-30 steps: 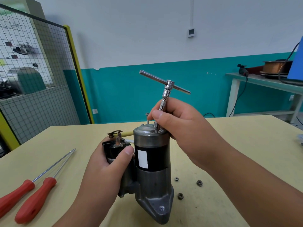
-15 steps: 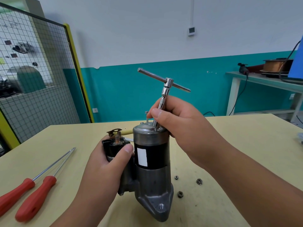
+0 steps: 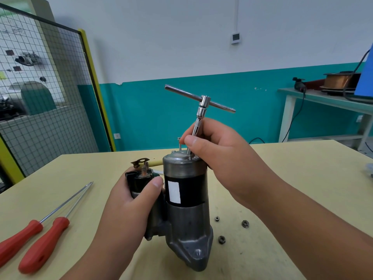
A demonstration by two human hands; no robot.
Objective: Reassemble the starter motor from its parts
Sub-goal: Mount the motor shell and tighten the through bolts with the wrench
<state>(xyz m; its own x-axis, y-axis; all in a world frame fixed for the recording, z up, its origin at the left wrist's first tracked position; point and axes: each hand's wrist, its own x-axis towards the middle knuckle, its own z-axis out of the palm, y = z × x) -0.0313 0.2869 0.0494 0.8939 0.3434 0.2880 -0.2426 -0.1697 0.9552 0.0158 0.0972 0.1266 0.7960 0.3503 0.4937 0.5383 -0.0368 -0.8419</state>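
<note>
Pinching T-wrench (image 3: 203, 104), right hand (image 3: 222, 152), tip prob. on motor (image 3: 187, 217)

White-over-teal wall (image 3: 181, 47), wire-mesh partition (image 3: 40, 98) left, green side bench (image 3: 323, 100) right, yellowish table (image 3: 292, 178)

The T-handle wrench (image 3: 202, 107) I pinch in my right hand (image 3: 222, 152) is mirror-bright chrome, knurled along its shaft. My starter motor (image 3: 187, 221) has a dull, rough cast-metal nose, a glossy black painted middle with a white paper label (image 3: 174, 191), and a brushed steel cap. The screwdrivers (image 3: 43, 247) have matt red plastic handles; my table (image 3: 292, 178) is smooth and matt.
</note>
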